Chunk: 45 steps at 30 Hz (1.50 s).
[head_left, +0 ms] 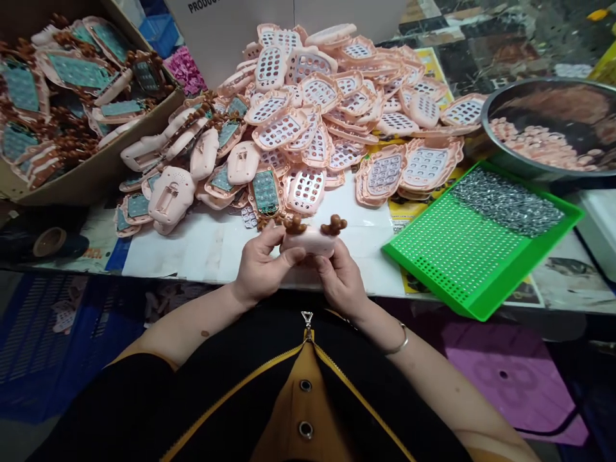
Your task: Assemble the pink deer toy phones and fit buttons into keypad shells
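At the table's near edge, centre: 1 pink toy phone shell [310,242] with 2 brown antler-shaped knobs [314,224] on its far side, held just above the white table surface [192,247]. Left hand [260,266]: fingers curled around the shell's left end, thumb pressed on its near face. Right hand [341,277]: fingers closed under the shell's right end; a thin bangle [398,343] sits on that wrist. Beyond the hands: a large heap of pink keypad fronts [337,109], many with white key mats showing. Left of the heap: pink backs and shells with green circuit boards [192,167]. Far left: cardboard box [96,170] of assembled units with brown antlers. Right: green perforated tray [462,256] with small grey metal parts [505,205] piled at its far end. Far right: metal basin [500,151] holding small pink pieces [534,147].
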{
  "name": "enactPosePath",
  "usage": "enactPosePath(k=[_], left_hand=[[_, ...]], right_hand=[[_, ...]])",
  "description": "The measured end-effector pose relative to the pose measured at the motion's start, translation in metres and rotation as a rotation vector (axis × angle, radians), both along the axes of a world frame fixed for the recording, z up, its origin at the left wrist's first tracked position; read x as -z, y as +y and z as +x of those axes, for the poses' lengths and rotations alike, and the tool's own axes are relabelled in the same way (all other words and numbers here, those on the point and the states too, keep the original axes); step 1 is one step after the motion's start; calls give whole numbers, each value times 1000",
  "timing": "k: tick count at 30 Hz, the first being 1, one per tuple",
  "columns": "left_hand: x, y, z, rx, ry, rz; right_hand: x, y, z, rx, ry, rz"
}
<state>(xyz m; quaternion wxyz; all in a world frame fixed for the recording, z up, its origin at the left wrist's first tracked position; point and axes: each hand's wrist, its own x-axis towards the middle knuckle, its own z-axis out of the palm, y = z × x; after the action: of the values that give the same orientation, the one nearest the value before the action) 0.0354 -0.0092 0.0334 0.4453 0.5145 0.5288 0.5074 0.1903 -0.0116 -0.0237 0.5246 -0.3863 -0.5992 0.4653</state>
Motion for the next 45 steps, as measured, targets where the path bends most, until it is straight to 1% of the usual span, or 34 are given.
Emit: enactPosePath(k=[2,4,6,7,9,12,14,16,18,20,22,24,26,27,28,31,33,34,35,37,40,42,43,44,45], left_hand=[[-6,-2,1,6,155,102],[-10,-2,1,48,254,169],[-8,-1,0,107,330,212],[-5,-1,0,134,368,233],[4,-4,1,138,463,290],[13,-10,3,50,610,402],[12,-12,4,21,665,443],[3,-13,3,60,664,425],[-8,-9,0,154,572,328],[-19,-4,-3,249,390,142],[-24,2,-7,263,154,-74],[-22,7,-9,204,-139,-208],[-17,9,-10,141,-409,-257],[-14,10,-10,120,-498,-270],[-11,9,-11,110,-544,-277],[-5,7,-12,75,-543,-254],[-3,6,-11,54,-540,-222],[-3,6,-10,46,-550,-214],[-3,7,-8,43,-565,-225],[-4,8,-3,46,-599,-293],[-7,13,6,84,-633,-418],[-9,18,10,116,-637,-432],[-10,20,12,124,-636,-423],[-11,22,14,128,-636,-413],[-11,25,15,130,-638,-409]], right_hand=[[2,-3,-7,-34,161,-128],[2,-6,-14,-102,379,-294],[-2,-8,-19,-154,575,-446],[-4,-8,-21,-154,642,-502],[-10,-9,-23,-123,718,-567],[-18,-11,-25,-88,761,-602],[-20,-13,-26,-82,769,-614],[-20,-14,-25,-98,747,-635],[-17,-14,-24,-114,699,-626],[-14,-13,-22,-148,606,-560],[-14,-10,-21,-188,465,-462],[-16,-7,-21,-229,332,-380],[-20,-5,-21,-272,213,-321],[-22,-5,-20,-297,151,-294],[-23,-6,-20,-313,86,-264],[-26,-6,-17,-280,-87,-122],[-28,-5,-14,-250,-154,-38],[-28,-5,-12,-255,-165,-25],[-29,-4,-11,-276,-154,-37],[-30,-2,-11,-328,-70,-127],[-28,-2,-16,-345,112,-368],[-27,-1,-16,-355,185,-512],[-27,0,-12,-382,194,-543],[-28,1,-6,-425,172,-532],[-30,1,4,-464,114,-479]])
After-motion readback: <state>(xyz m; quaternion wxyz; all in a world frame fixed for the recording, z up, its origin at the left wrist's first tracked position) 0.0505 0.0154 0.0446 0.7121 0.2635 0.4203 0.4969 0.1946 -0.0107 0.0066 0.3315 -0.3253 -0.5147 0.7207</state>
